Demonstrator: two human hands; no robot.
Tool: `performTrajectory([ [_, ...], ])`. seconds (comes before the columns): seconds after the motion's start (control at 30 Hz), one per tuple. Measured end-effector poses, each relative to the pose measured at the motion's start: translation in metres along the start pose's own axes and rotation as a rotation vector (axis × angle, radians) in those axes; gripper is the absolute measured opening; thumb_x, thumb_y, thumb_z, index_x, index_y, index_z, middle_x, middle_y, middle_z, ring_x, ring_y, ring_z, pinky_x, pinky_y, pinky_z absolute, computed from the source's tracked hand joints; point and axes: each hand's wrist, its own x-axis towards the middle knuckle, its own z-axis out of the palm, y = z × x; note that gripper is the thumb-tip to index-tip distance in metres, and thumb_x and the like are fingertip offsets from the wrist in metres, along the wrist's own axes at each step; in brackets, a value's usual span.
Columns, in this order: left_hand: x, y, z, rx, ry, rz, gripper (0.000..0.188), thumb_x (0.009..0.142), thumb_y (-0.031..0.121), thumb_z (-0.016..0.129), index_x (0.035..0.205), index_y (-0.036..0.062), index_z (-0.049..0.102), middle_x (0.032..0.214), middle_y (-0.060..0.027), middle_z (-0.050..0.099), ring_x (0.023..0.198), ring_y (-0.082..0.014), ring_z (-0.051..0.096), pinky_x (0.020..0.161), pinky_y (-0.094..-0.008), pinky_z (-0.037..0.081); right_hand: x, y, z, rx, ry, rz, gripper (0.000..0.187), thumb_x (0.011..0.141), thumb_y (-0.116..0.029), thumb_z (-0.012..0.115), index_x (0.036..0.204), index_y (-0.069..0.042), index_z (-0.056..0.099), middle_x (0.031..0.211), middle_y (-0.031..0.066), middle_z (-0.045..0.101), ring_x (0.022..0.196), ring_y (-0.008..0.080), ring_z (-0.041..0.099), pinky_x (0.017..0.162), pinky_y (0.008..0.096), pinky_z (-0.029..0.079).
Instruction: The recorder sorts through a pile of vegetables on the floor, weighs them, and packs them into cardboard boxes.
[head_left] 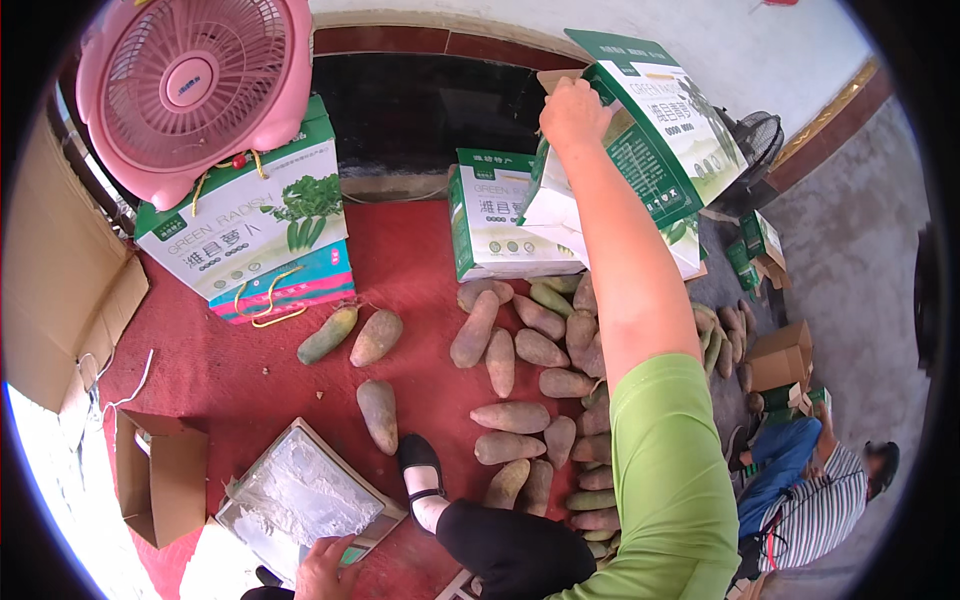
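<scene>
My right arm, in a lime-green sleeve, reaches up and forward. At its end my right hand (575,115) is closed on the edge of a tilted green-and-white cardboard radish box (690,130), whose top flap stands up. Behind that box sits another green-and-white carton (505,225) on the red carpet. Low in the view, my left hand (325,572) is only partly visible, its fingers apart. It is beside a shallow box (300,490) topped with crinkled whitish plastic. Several purplish and green radishes (510,417) lie between my foot and the cartons.
A pink fan (190,85) stands on a radish carton (250,215), with a blue-and-pink box (290,285) beneath. An open brown carton (160,475) is at left. At right, a person in a striped shirt (815,515) is near more radishes (725,340) and cartons. A black fan (757,138) stands by the wall.
</scene>
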Motion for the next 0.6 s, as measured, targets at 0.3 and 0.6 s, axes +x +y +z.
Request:
performTrajectory([
  [0.3,-0.026,0.014,0.0,0.05,0.035,0.004,0.042,0.078,0.002,0.056,0.12,0.0032,0.057,0.12,-0.021,0.056,0.11,-0.0403,0.054,0.093,-0.0433,0.045,-0.054,0.028,-0.083,0.31,0.378,-0.112,0.018,0.082,-0.029,0.065,0.091,-0.016,0.073,0.083,0.0061,0.068,0.077,0.0278,0.065,0.069,0.0404,0.049],
  [0.6,-0.06,-0.003,0.006,0.021,0.201,0.077,0.034,0.077,0.009,0.066,0.11,0.0014,0.063,0.103,-0.0193,0.063,0.095,-0.0376,0.061,0.083,-0.0395,0.05,-0.079,0.061,-0.271,0.435,0.346,-0.146,0.021,0.079,-0.016,0.056,0.094,-0.017,0.07,0.079,0.011,0.068,0.076,0.0301,0.066,0.068,0.0402,0.05],
])
